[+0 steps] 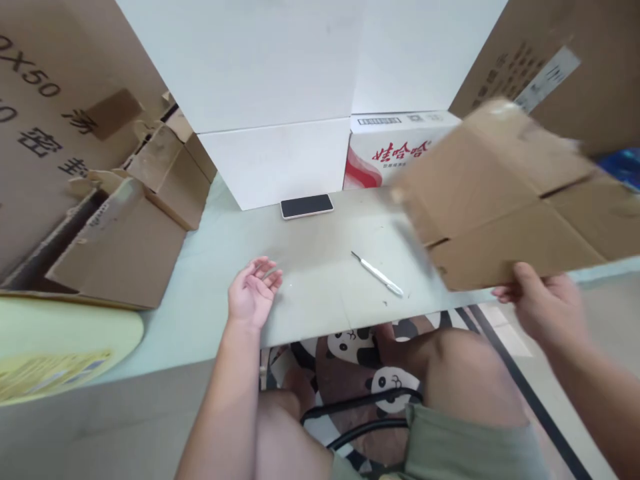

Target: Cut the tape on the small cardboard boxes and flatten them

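Observation:
My right hand grips the lower edge of an unfolded piece of cardboard, thumb on its face. The cardboard is held up at a tilt over the right side of the table and is partly blurred. Palm up, my left hand rests at the table's near edge with nothing in it, its fingers loosely curled and apart. Between the two hands a white craft knife lies on the tabletop, its dark tip pointing away to the left.
A phone lies before a large white box. Behind the cardboard stands a white carton with red print. Open cardboard boxes line the left side, above a yellow rounded object. Large brown cartons flank both sides.

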Demonstrator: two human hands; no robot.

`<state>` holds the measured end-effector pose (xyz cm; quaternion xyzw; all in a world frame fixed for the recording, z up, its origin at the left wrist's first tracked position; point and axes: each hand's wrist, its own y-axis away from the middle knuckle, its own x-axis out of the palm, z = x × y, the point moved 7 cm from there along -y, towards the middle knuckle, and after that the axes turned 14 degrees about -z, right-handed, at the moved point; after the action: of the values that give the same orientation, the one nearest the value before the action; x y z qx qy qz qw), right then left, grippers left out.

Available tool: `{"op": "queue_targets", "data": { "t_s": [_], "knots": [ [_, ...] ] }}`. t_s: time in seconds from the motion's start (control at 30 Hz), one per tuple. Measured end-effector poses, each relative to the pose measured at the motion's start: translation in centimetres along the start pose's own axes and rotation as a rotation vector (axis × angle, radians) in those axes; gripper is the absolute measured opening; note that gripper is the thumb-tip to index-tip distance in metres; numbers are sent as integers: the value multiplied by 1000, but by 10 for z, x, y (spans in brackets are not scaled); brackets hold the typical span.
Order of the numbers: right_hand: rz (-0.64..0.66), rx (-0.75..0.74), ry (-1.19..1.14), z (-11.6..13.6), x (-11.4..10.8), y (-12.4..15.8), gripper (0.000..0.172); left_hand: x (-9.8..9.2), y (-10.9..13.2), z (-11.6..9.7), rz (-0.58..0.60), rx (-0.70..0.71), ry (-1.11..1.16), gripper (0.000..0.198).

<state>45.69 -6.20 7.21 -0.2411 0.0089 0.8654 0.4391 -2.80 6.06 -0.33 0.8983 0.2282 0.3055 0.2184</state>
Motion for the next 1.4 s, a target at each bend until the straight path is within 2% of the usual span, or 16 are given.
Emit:
{"op": "queue_targets", "data": {
  "t_s": [0.03, 0.1, 0.17, 0.27, 0.33, 0.43, 0.57, 0.7, 0.8, 0.9, 1.0, 1.07, 1.17, 1.27, 1.33, 1.4],
  "knots": [
    [-103, 19, 29, -2, -20, -12, 32, 1, 0, 0, -1, -12, 3, 14],
    [-150, 36, 69, 1, -35, -37, 27, 3, 0, 1, -7, -31, 8, 13],
    [-167, 3, 69, 15, -30, -70, 22, 5, -1, 2, -5, -35, 9, 13],
    [-259, -58, -68, 37, -3, -128, 8, 9, -3, 2, 13, -20, 4, 13],
    [-272, -45, -90, 45, 24, -157, 20, 10, -4, 2, 18, -15, 6, 13],
    [-148, 5, -103, 47, 74, -162, 22, 7, -6, -1, 3, -20, 38, 13],
    [107, 8, -116, 58, 145, -93, 31, 0, -6, -10, -24, -22, 110, 12],
    [558, -170, -82, 98, 233, 26, 33, -13, 1, -15, -106, -33, 208, 11],
    [836, -411, -82, 147, 293, 121, 33, -26, 4, -17, -162, -24, 245, 13],
    [1011, -670, -103, 205, 340, 210, 28, -45, -1, -25, -218, 57, 280, 14],
    [1100, -952, -183, 267, 369, 290, 30, -62, -7, -32, -234, 145, 247, 14],
    [1071, -1171, -283, 305, 377, 334, 42, -70, -11, -34, -234, 160, 180, 16],
    [985, -1387, -321, 335, 389, 373, 55, -76, -15, -38, -216, 206, 98, 21],
    [896, -1462, -318, 339, 398, 376, 45, -80, -12, -49, -251, 324, 32, 29],
    [841, -1454, -334, 332, 399, 363, 30, -85, 2, -63, -343, 514, -25, 30],
    [797, -1407, -364, 322, 396, 342, 21, -85, 28, -82, -427, 817, -109, 28]
  ]
}}
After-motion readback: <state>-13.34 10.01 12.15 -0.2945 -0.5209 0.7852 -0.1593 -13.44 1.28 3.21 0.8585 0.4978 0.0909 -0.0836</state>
